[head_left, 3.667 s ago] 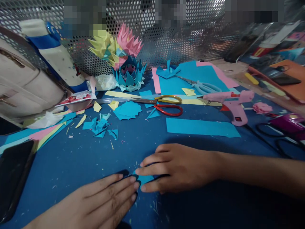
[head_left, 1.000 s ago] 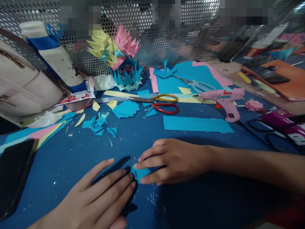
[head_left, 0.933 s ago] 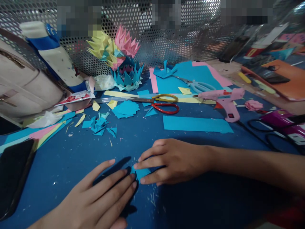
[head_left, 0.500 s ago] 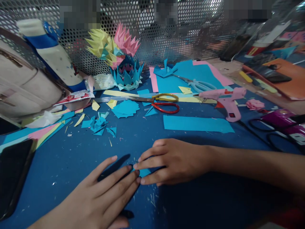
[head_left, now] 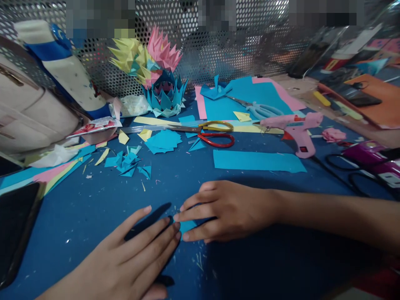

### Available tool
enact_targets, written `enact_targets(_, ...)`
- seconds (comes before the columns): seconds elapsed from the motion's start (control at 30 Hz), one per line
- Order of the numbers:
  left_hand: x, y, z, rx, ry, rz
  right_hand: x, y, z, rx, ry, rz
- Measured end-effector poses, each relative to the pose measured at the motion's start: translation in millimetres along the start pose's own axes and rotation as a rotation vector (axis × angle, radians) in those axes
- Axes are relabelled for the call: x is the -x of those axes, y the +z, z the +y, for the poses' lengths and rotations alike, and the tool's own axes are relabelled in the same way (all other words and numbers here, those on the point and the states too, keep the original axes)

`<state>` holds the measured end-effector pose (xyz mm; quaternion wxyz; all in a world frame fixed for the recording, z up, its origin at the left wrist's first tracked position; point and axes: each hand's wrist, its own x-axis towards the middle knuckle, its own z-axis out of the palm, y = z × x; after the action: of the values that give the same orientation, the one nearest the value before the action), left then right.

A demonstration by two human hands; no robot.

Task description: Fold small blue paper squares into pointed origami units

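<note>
A small blue paper piece (head_left: 188, 227) lies flat on the dark blue tabletop (head_left: 103, 204), partly hidden under fingers. My left hand (head_left: 134, 254) has its fingers stretched out, the tips at the piece's left edge. From the right, my right hand (head_left: 225, 210) rests over the same piece with fingers spread, fingertips pressing on it. Behind my right hand lies a blue paper strip (head_left: 259, 161). Small folded blue pieces (head_left: 126, 161) and a stack of blue cut paper (head_left: 164, 141) are further back on the left.
Scissors with yellow and red handles (head_left: 215, 134), a pink glue gun (head_left: 296, 127) with a cord, and light blue scissors (head_left: 265, 110) lie behind. Paper flowers (head_left: 165, 93) stand at the mesh. A phone (head_left: 18, 229), a bag (head_left: 31, 108) and a bottle (head_left: 68, 75) are left.
The fingertips of my left hand have drawn slightly left, so a little more of the small blue piece shows. My right hand has barely moved, and the view has shifted slightly.
</note>
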<state>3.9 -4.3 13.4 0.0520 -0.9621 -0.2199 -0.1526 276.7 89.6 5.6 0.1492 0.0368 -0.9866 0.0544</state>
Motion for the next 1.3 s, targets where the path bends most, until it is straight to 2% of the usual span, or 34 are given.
enact_targets(0.3, 1, 1.4, 0, -0.008, -0.007, -0.012, 1, 0, 0, 0.009, -0.005, -0.014)
enact_targets(0.63, 1, 3.3, 8, 0.008, -0.07, 0.036, 1, 1, -1, 0.034, -0.004, -0.006)
enact_targets(0.83, 1, 7.3, 13, -0.006, -0.157, 0.104, 1, 1, -1, 0.036, -0.005, -0.007)
enact_targets(1.03, 2, 8.4, 17, -0.027, -0.171, 0.117, -1, 0, -1, 0.041, -0.008, -0.032)
enact_targets(1.17, 1, 8.5, 21, 0.016, -0.146, 0.138, -3, -2, -3, 0.045, 0.001, -0.032)
enact_targets(1.3, -1, 6.9, 20, 0.087, -0.186, 0.118, -4, -3, -4, 0.055, 0.006, -0.04)
